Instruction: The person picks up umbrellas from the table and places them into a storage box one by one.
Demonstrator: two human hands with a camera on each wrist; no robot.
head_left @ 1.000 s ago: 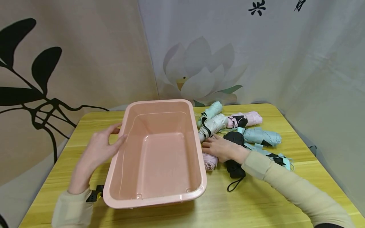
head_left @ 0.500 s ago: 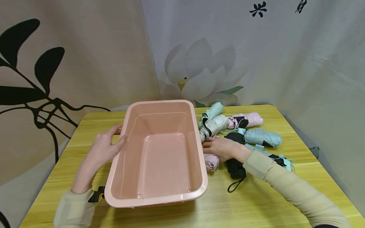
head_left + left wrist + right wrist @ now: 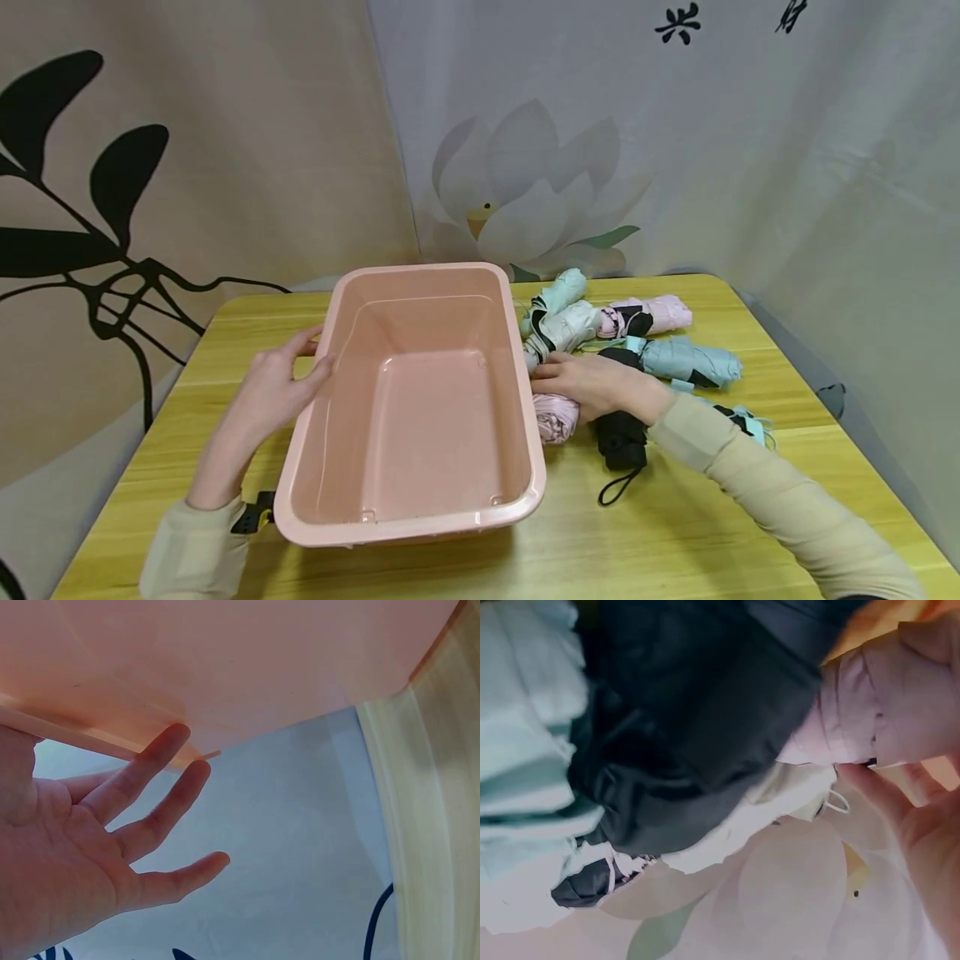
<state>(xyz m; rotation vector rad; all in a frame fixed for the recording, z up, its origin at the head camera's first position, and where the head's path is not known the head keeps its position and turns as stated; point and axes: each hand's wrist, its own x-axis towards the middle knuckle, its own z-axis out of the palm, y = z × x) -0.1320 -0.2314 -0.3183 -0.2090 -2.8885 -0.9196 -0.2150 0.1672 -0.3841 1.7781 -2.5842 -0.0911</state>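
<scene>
A pink plastic basin [image 3: 411, 530] stands in the middle of the table. My left hand [image 3: 272, 390] holds its left rim, thumb over the edge and fingers against the outer wall; in the left wrist view those fingers [image 3: 154, 761] are fairly straight and spread. To the right of the basin, my right hand [image 3: 600, 387] grips a folded lilac umbrella [image 3: 556, 418], its near end showing below the hand. In the right wrist view the lilac umbrella [image 3: 907, 697] lies against the palm side. Partly under my right wrist is a folded black umbrella [image 3: 622, 443] with a wrist loop.
Behind my right hand lie folded umbrellas: a whitish one [image 3: 570, 325], a mint one [image 3: 564, 292], a pink one [image 3: 663, 314] and a blue one [image 3: 693, 362]. Another light blue one [image 3: 753, 427] is partly behind my sleeve. A printed curtain [image 3: 525, 167] hangs behind the wooden table [image 3: 675, 533].
My right hand has risen slightly, and the lilac umbrella's near end has shifted a little away from me. The left hand and basin keep their place.
</scene>
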